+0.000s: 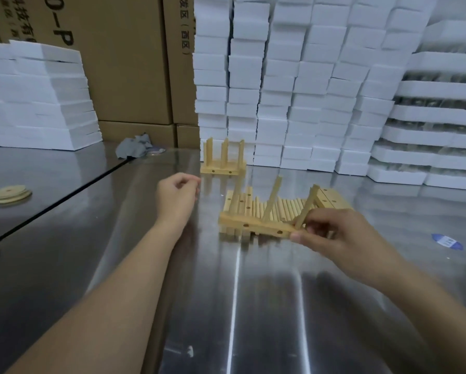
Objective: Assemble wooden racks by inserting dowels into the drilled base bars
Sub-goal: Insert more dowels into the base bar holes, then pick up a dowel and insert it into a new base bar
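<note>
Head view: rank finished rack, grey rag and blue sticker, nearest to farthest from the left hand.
1. Finished rack: just beyond the left hand, slightly to its right.
2. Grey rag: farther back, to the left.
3. Blue sticker: far right, past the right hand, which pinches the half-built rack.

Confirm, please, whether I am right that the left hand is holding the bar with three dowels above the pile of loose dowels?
Not quite. The head view shows the right hand, not the left, pinching the end of the bar with three dowels above the pile of loose dowels. The left hand is loosely curled and holds nothing.
</note>
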{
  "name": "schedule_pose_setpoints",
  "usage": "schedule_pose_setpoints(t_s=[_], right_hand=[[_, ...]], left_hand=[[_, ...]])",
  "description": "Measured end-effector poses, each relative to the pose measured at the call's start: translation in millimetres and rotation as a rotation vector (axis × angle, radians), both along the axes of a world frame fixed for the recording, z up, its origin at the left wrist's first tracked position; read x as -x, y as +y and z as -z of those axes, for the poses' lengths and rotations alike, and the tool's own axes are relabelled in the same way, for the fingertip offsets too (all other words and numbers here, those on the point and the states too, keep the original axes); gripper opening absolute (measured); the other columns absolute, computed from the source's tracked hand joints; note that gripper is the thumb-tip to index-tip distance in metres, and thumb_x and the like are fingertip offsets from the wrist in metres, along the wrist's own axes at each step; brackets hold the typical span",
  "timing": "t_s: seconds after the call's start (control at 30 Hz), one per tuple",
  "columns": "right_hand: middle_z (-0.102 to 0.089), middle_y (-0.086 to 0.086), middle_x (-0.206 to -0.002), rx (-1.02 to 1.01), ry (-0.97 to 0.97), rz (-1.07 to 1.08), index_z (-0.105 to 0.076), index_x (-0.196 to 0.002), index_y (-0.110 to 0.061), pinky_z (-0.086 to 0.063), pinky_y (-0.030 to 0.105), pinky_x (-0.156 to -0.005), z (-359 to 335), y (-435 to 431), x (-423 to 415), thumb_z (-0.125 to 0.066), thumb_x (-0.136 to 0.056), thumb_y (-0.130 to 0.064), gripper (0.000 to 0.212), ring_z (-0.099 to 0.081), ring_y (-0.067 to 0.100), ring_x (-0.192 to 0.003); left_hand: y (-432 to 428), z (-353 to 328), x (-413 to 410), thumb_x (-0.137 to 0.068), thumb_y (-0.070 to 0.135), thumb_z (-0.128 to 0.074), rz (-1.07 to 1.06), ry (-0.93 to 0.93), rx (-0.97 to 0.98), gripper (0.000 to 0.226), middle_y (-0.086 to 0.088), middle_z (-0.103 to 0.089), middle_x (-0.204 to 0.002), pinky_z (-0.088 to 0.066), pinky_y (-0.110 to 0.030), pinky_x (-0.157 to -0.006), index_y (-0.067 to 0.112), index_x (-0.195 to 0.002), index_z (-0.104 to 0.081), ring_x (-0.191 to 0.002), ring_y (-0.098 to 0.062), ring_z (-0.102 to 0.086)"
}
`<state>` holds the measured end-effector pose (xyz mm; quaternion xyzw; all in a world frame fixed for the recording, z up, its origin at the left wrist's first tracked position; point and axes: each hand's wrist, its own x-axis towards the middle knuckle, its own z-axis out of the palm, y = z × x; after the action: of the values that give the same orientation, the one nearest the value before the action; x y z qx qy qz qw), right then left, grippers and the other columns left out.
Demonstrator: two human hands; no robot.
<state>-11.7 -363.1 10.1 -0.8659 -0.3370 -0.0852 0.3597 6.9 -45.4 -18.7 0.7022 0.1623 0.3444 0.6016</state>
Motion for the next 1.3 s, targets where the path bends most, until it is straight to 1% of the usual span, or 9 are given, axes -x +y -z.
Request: schedule_pose_setpoints(t_s=[0.07, 0.2, 0.33, 0.4, 0.57, 0.7, 0.87, 1.0, 1.3], right_hand=[[-0.067, -0.006, -0.070, -0.099, -0.012, 0.050, -0.077, -0.080, -0.033, -0.043, 0.024, -0.062, -18.6, 8.6, -0.3, -0.081, -0.086, -0.045, 0.015, -0.058, 0.007, -0.062], [-0.074, -0.012, -0.081, -0.136, -0.082, 0.134, -0.079, -0.094, -0.041, -0.058, 0.032, -0.065, -72.7, 36.7, -31.6, -0.077, -0.084, -0.057, 0.019, -0.070, 0.008, -0.067], [-0.073, -0.012, -0.082, -0.067, -0.111, 0.218, -0.080, -0.095, -0.032, -0.055, 0.028, -0.058, -99.0, 75.6, -98.0, -0.079, -0.090, -0.049, 0.017, -0.071, 0.008, -0.065], [-0.075, -0.006, -0.081, 0.006, -0.032, 0.219, -0.080, -0.092, -0.025, -0.050, 0.021, -0.055, -89.9, 100.6, -131.4, -0.080, -0.092, -0.042, 0.017, -0.072, 0.008, -0.064], [-0.074, 0.005, -0.086, 0.210, 0.066, 0.226, -0.074, -0.087, -0.018, -0.061, 0.039, -0.080, -37.0, 157.7, -190.0, -0.077, -0.095, -0.039, 0.022, -0.074, 0.024, -0.083], [-0.073, 0.005, -0.093, 0.327, 0.106, 0.265, -0.077, -0.097, -0.018, -0.056, 0.035, -0.076, 1.5, 172.7, -219.1, -0.067, -0.099, -0.026, 0.013, -0.070, 0.025, -0.090], [-0.070, 0.002, -0.103, 0.235, 0.155, 0.290, -0.068, -0.104, -0.020, -0.058, 0.039, -0.086, 10.1, 175.8, -240.3, -0.074, -0.095, -0.029, 0.014, -0.067, 0.024, -0.096], [-0.072, 0.002, -0.097, 0.203, 0.183, 0.308, -0.067, -0.093, -0.021, -0.060, 0.042, -0.089, 10.6, 175.8, -249.2, -0.081, -0.090, -0.031, 0.017, -0.070, 0.024, -0.093], [-0.072, 0.004, -0.090, 0.145, 0.174, 0.325, -0.063, -0.086, -0.021, -0.061, 0.044, -0.085, 13.4, 183.5, -257.9, -0.081, -0.091, -0.027, 0.019, -0.071, 0.027, -0.087]], left_hand=[[2.9, 4.3, -4.7, -0.098, 0.008, -0.061, -0.026, 0.015, 0.039, 0.032, 0.013, -0.071, -0.063, -0.049, -0.025, -0.067, 0.027, -0.080, -0.079, -0.064, -0.005, -0.064], [4.3, 8.6, -11.4, -0.098, 0.011, -0.062, -0.037, 0.020, 0.069, 0.030, 0.012, -0.072, -0.068, -0.053, -0.029, -0.069, 0.028, -0.081, -0.080, -0.069, -0.012, -0.064], [6.9, 12.3, -16.0, -0.096, 0.009, -0.062, -0.042, 0.019, 0.085, 0.030, 0.008, -0.071, -0.070, -0.051, -0.032, -0.069, 0.028, -0.082, -0.080, -0.069, -0.015, -0.063], [8.1, 12.6, -17.9, -0.096, 0.007, -0.063, -0.047, 0.011, 0.099, 0.031, 0.007, -0.072, -0.070, -0.051, -0.032, -0.067, 0.029, -0.081, -0.080, -0.066, -0.010, -0.064], [9.7, 14.0, -20.3, -0.095, 0.011, -0.063, -0.052, 0.018, 0.119, 0.033, 0.009, -0.072, -0.069, -0.049, -0.029, -0.061, 0.035, -0.081, -0.080, -0.057, 0.000, -0.061], [8.6, 11.8, -19.7, -0.080, 0.030, -0.058, -0.032, 0.002, 0.153, 0.025, 0.008, -0.072, -0.069, -0.049, -0.032, -0.059, 0.043, -0.084, -0.079, -0.056, -0.003, -0.060], [9.5, 13.9, -21.8, -0.087, 0.023, -0.063, -0.040, -0.008, 0.160, 0.023, 0.005, -0.072, -0.070, -0.051, -0.036, -0.063, 0.038, -0.081, -0.080, -0.063, -0.013, -0.064], [11.7, 16.7, -22.7, -0.096, 0.009, -0.066, -0.059, 0.005, 0.148, 0.029, 0.004, -0.071, -0.068, -0.047, -0.033, -0.060, 0.028, -0.080, -0.080, -0.057, -0.008, -0.060], [10.8, 15.0, -22.2, -0.097, 0.009, -0.065, -0.062, 0.035, 0.137, 0.026, 0.009, -0.071, -0.067, -0.045, -0.028, -0.056, 0.024, -0.083, -0.080, -0.053, -0.001, -0.058]])
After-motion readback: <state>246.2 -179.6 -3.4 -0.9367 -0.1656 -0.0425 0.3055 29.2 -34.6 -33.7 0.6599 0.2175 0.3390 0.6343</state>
